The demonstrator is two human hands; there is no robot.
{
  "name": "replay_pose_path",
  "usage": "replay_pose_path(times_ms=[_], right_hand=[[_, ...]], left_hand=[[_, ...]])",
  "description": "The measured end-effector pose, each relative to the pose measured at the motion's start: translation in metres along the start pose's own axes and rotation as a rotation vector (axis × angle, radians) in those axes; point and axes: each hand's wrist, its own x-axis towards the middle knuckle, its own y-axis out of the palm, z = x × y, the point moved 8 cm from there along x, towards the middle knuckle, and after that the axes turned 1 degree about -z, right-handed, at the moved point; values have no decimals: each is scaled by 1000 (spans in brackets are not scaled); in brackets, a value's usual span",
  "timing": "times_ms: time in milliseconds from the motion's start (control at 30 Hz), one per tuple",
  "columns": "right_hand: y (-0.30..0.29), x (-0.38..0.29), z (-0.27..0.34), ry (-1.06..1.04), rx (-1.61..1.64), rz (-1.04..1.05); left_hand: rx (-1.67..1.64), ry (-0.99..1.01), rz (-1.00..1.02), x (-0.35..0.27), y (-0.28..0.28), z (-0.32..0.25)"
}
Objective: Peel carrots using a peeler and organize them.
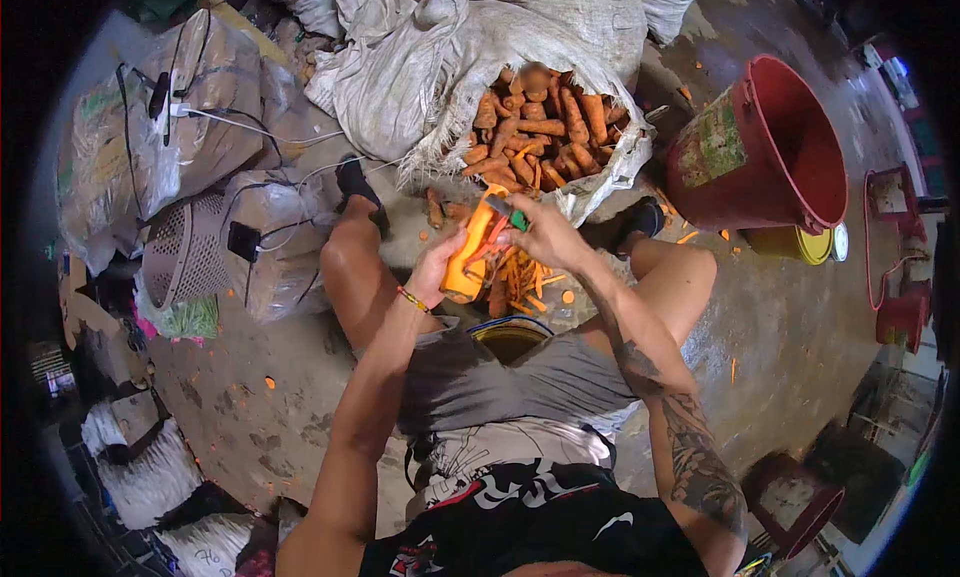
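Note:
My left hand (439, 268) grips a thick, bright orange peeled carrot (463, 273) and holds it tilted over the floor between my knees. In my right hand (553, 233) is a peeler (498, 203) with a dark head and a bit of green, resting at the carrot's upper part; my fingers hide much of its handle. Reddish-orange strips hang beside the carrot. Below both hands lies a heap of carrot peelings (529, 277). Just beyond, an open white woven sack (450, 66) lies on its side, with many unpeeled, soil-stained carrots (544, 126) in its mouth.
A red bucket (720, 164) stands at the right, beside a yellow container (795, 245). Between my thighs shows a round container's rim (512, 322). At left are plastic-wrapped bundles (225, 104), a perforated basket (184, 250), a phone (244, 241) and white cables. Orange scraps dot the wet floor.

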Motion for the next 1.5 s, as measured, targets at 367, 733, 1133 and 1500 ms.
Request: replay_pose_path(times_ms=[367, 733, 1133, 1500], right_hand=[[-62, 14, -43, 233, -417, -175], [8, 8, 34, 82, -203, 71], [10, 7, 37, 130, -249, 33], [15, 2, 25, 147, -313, 31]], left_hand=[[-117, 77, -142, -2, -27, -6], [-245, 91, -336, 15, -20, -7], [-316, 154, -373, 29, -24, -1], [-354, 297, -440, 33, -10, -14]])
